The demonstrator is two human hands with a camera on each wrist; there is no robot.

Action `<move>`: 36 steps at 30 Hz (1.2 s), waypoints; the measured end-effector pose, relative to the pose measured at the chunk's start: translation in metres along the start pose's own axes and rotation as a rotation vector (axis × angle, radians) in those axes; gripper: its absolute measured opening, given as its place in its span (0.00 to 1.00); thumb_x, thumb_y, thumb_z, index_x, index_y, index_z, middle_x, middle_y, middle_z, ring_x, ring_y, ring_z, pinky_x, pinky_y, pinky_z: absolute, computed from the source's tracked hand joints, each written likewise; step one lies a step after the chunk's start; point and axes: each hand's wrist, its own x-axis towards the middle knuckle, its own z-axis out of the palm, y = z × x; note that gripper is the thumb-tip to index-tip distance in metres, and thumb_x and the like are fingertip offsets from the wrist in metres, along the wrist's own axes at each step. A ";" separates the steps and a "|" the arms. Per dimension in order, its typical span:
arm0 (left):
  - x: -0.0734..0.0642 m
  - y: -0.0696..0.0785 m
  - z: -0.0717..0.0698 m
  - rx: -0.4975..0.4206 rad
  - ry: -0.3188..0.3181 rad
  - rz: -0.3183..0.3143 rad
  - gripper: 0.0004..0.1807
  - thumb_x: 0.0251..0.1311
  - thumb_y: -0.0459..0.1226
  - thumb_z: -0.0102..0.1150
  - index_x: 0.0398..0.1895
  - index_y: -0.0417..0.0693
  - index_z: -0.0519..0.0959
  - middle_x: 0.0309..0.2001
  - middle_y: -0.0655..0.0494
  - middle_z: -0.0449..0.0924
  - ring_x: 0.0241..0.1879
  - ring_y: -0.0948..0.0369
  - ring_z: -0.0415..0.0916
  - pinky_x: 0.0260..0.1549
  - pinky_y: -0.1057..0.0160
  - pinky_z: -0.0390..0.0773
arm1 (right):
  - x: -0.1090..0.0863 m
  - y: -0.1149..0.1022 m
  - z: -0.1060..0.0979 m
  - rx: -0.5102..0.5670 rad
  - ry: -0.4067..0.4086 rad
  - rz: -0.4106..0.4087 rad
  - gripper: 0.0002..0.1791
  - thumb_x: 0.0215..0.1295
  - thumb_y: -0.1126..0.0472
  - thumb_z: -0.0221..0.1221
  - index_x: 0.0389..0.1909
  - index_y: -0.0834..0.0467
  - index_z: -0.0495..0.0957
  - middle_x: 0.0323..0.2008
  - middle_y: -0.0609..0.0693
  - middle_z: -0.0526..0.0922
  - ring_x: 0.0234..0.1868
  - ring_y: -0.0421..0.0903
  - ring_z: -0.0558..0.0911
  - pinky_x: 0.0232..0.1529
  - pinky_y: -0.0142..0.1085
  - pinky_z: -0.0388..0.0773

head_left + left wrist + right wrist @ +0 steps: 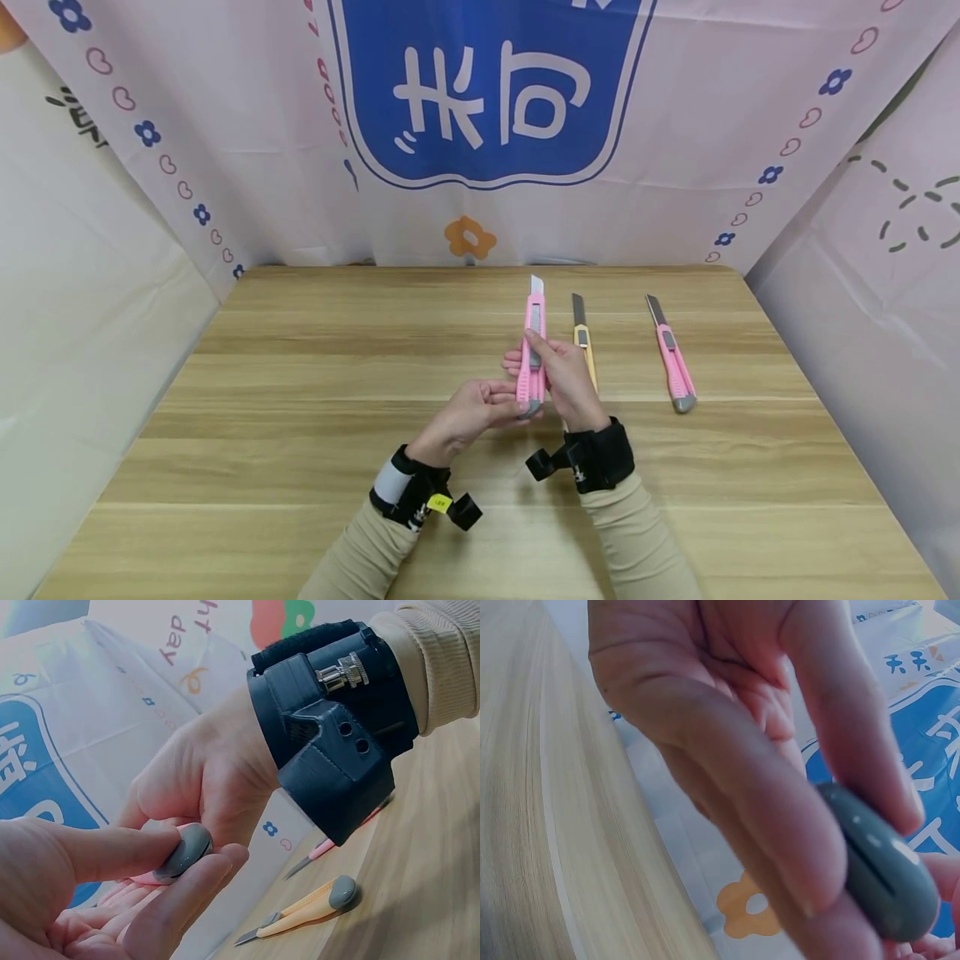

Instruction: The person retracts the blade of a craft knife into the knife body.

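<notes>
left hand (467, 412) and right hand (573, 380) grip one pink cutter (530, 379), with "day" printed on the cloth (171, 649) behind.

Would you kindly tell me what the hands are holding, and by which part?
A pink utility knife: the left hand pinches its grey end; the right hand holds around the middle of its handle.

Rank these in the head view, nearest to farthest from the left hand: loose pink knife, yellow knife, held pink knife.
1. Held pink knife: in the left hand's fingers.
2. Yellow knife: on the table, to its right, partly hidden by the right hand.
3. Loose pink knife: on the table, farthest right.
</notes>
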 end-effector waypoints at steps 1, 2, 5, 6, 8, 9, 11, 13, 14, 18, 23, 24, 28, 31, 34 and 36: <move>0.000 0.000 0.000 0.002 0.009 -0.005 0.21 0.63 0.28 0.55 0.60 0.33 0.71 0.54 0.39 0.80 0.55 0.49 0.80 0.62 0.54 0.78 | 0.000 0.000 0.000 -0.003 0.000 0.002 0.26 0.72 0.52 0.52 0.58 0.70 0.72 0.26 0.46 0.89 0.31 0.39 0.89 0.42 0.35 0.88; 0.000 -0.001 0.000 0.009 0.016 -0.004 0.21 0.63 0.29 0.55 0.60 0.33 0.71 0.54 0.39 0.81 0.55 0.49 0.81 0.62 0.54 0.78 | 0.000 0.000 0.000 -0.007 0.005 0.006 0.26 0.72 0.52 0.52 0.58 0.69 0.72 0.26 0.46 0.89 0.31 0.39 0.89 0.41 0.35 0.88; 0.001 -0.001 0.001 0.012 0.045 -0.015 0.20 0.63 0.29 0.56 0.59 0.34 0.73 0.53 0.41 0.82 0.54 0.50 0.82 0.61 0.53 0.79 | 0.001 0.001 0.001 -0.023 0.017 0.013 0.25 0.72 0.51 0.52 0.57 0.69 0.73 0.26 0.46 0.89 0.31 0.39 0.88 0.41 0.35 0.89; 0.001 -0.001 0.001 0.011 0.053 -0.017 0.20 0.63 0.29 0.56 0.59 0.35 0.73 0.53 0.41 0.82 0.54 0.50 0.82 0.62 0.53 0.78 | 0.001 0.001 0.001 -0.028 0.021 0.015 0.25 0.72 0.51 0.52 0.57 0.68 0.74 0.26 0.46 0.89 0.31 0.39 0.88 0.41 0.35 0.89; 0.000 -0.002 0.001 0.020 0.062 -0.017 0.20 0.64 0.29 0.56 0.59 0.35 0.73 0.54 0.41 0.82 0.54 0.50 0.81 0.61 0.53 0.79 | 0.002 0.002 0.001 -0.038 0.025 0.017 0.25 0.72 0.51 0.52 0.56 0.68 0.74 0.25 0.45 0.89 0.31 0.39 0.88 0.41 0.35 0.89; 0.000 -0.002 0.001 0.019 0.067 -0.019 0.20 0.64 0.29 0.56 0.59 0.36 0.73 0.54 0.41 0.82 0.54 0.50 0.81 0.61 0.53 0.79 | 0.003 0.002 0.001 -0.043 0.024 0.014 0.25 0.72 0.51 0.52 0.56 0.68 0.74 0.26 0.45 0.89 0.31 0.39 0.88 0.42 0.36 0.89; 0.000 -0.002 0.000 0.026 0.067 -0.015 0.20 0.64 0.29 0.56 0.59 0.35 0.73 0.54 0.40 0.81 0.55 0.49 0.81 0.61 0.54 0.79 | 0.003 0.002 0.001 -0.048 0.021 0.006 0.25 0.72 0.51 0.52 0.57 0.68 0.74 0.26 0.46 0.89 0.31 0.39 0.89 0.42 0.36 0.88; 0.000 -0.002 0.001 0.035 0.065 -0.010 0.20 0.64 0.30 0.56 0.59 0.35 0.73 0.55 0.40 0.81 0.55 0.49 0.81 0.61 0.54 0.79 | 0.003 0.002 0.001 -0.049 0.019 -0.003 0.24 0.72 0.51 0.52 0.57 0.68 0.74 0.26 0.46 0.89 0.31 0.39 0.89 0.42 0.36 0.88; 0.000 -0.002 0.001 0.037 0.062 -0.007 0.20 0.64 0.30 0.56 0.59 0.35 0.73 0.54 0.40 0.81 0.55 0.48 0.80 0.61 0.54 0.79 | 0.003 0.002 0.001 -0.048 0.019 -0.006 0.24 0.72 0.52 0.52 0.57 0.68 0.74 0.26 0.46 0.89 0.31 0.40 0.89 0.42 0.36 0.88; 0.000 -0.001 0.002 0.036 0.052 -0.002 0.20 0.63 0.30 0.57 0.58 0.35 0.74 0.54 0.40 0.82 0.55 0.48 0.81 0.61 0.52 0.79 | 0.002 0.002 0.001 -0.045 0.024 -0.012 0.24 0.72 0.52 0.52 0.56 0.68 0.74 0.24 0.45 0.88 0.30 0.39 0.88 0.41 0.36 0.89; 0.002 -0.002 0.003 0.047 0.047 0.003 0.20 0.62 0.28 0.56 0.58 0.34 0.73 0.54 0.39 0.81 0.53 0.50 0.82 0.56 0.59 0.83 | 0.001 0.002 0.000 -0.041 0.015 -0.020 0.24 0.72 0.53 0.53 0.56 0.70 0.73 0.24 0.45 0.88 0.30 0.39 0.88 0.40 0.36 0.89; 0.002 -0.002 0.003 0.048 0.046 0.004 0.20 0.62 0.28 0.56 0.58 0.33 0.73 0.54 0.38 0.81 0.52 0.50 0.82 0.54 0.61 0.84 | 0.001 0.002 0.000 -0.041 0.009 -0.024 0.25 0.72 0.53 0.53 0.56 0.71 0.73 0.24 0.44 0.88 0.29 0.39 0.88 0.40 0.36 0.89; 0.003 -0.003 0.003 0.042 0.037 0.009 0.21 0.63 0.27 0.55 0.59 0.32 0.71 0.55 0.36 0.80 0.52 0.50 0.82 0.52 0.64 0.85 | 0.002 0.003 -0.001 -0.027 -0.009 -0.030 0.25 0.72 0.54 0.53 0.56 0.72 0.72 0.23 0.44 0.88 0.29 0.39 0.88 0.39 0.35 0.89; 0.003 -0.003 0.003 0.037 0.038 0.006 0.21 0.63 0.27 0.55 0.59 0.32 0.71 0.54 0.36 0.80 0.52 0.51 0.83 0.52 0.64 0.85 | 0.002 0.003 -0.001 -0.023 -0.011 -0.026 0.24 0.72 0.54 0.53 0.56 0.72 0.72 0.23 0.44 0.88 0.29 0.39 0.88 0.39 0.35 0.89; 0.003 -0.003 0.003 0.036 0.038 0.004 0.21 0.63 0.28 0.55 0.59 0.32 0.71 0.54 0.37 0.80 0.50 0.53 0.84 0.52 0.64 0.85 | 0.001 0.002 0.000 -0.026 -0.004 -0.019 0.24 0.72 0.55 0.52 0.56 0.72 0.72 0.22 0.44 0.87 0.28 0.39 0.88 0.38 0.34 0.89; 0.003 -0.003 0.003 0.035 0.036 0.003 0.21 0.63 0.28 0.55 0.59 0.32 0.71 0.54 0.37 0.80 0.50 0.54 0.84 0.52 0.65 0.85 | 0.001 0.002 0.000 -0.028 0.001 -0.016 0.24 0.72 0.55 0.53 0.56 0.72 0.72 0.22 0.44 0.87 0.28 0.39 0.88 0.38 0.34 0.89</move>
